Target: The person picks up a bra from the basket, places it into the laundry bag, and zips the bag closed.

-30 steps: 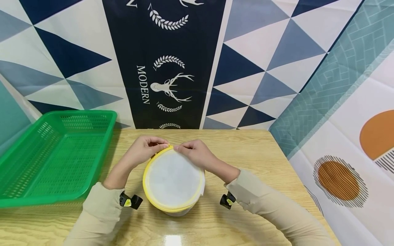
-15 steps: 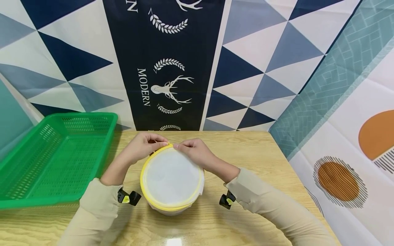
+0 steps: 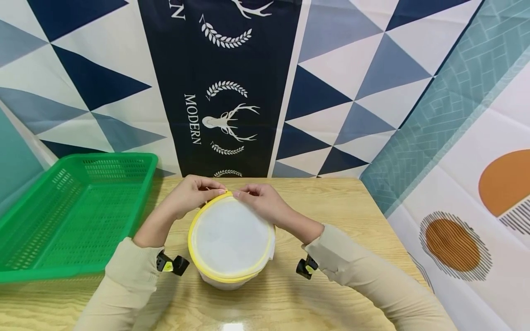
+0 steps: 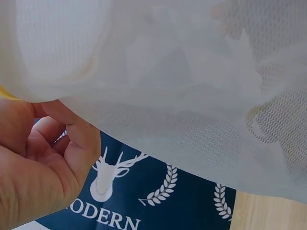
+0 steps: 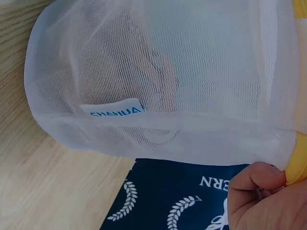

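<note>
A round white mesh laundry bag (image 3: 232, 234) with yellow trim round its lid stands upright on the table. My left hand (image 3: 193, 195) pinches the yellow zipper edge at the far side of the lid between thumb and fingers. Just right of it, my right hand (image 3: 265, 204) pinches the same rim with thumb and forefinger. In the right wrist view a small CHAHUA label (image 5: 117, 108) shows on the mesh wall, and the yellow trim (image 5: 297, 165) meets my fingertips. The left wrist view has the bag's mesh side (image 4: 182, 120) above my curled fingers. Something inside shows only faintly through the mesh.
A green plastic basket (image 3: 89, 220) with slotted walls stands on the left of the wooden table (image 3: 331, 207). Behind the table hangs a patterned cloth (image 3: 223, 69). A black wrist camera (image 3: 175, 265) sits on the left sleeve, another wrist camera (image 3: 305, 268) on the right.
The bag has shifted slightly left, and my left hand has moved a little left and away with it. Both hands keep their pinch on the rim; the head view has tilted slightly.
</note>
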The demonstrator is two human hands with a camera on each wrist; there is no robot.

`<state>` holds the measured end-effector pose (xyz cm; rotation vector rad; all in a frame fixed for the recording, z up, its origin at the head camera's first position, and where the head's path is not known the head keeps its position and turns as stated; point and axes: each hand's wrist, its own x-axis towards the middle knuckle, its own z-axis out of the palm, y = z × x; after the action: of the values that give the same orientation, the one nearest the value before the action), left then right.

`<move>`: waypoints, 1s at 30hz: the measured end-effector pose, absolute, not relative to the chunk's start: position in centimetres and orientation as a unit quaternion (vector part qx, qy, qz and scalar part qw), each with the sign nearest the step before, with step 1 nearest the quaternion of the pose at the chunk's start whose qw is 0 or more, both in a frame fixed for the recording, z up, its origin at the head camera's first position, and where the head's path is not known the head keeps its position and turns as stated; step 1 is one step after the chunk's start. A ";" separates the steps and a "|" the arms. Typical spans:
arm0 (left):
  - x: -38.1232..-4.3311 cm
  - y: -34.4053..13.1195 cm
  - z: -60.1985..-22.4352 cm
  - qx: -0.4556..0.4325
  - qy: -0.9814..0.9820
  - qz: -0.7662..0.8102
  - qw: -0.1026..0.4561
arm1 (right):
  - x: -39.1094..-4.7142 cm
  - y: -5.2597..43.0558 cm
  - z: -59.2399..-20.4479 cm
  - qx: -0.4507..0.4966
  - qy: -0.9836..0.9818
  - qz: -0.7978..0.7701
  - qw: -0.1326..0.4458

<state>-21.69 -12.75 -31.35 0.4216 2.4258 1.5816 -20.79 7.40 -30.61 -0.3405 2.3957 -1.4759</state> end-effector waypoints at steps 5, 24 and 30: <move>-21.8 -12.6 -31.5 0.136 0.812 0.555 0.121 | -20.6 7.4 -30.6 -0.140 0.850 -0.492 0.126; -21.8 -12.2 -32.4 0.134 0.830 0.531 0.107 | -20.6 7.5 -31.3 -0.167 0.868 -0.454 0.111; -21.8 -12.3 -32.6 0.131 0.836 0.524 0.098 | -20.6 7.7 -31.5 -0.163 0.867 -0.457 0.110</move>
<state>-21.78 -12.27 -32.62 0.3867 2.4751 1.5498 -20.58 7.66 -31.50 -0.4797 2.5497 -1.3443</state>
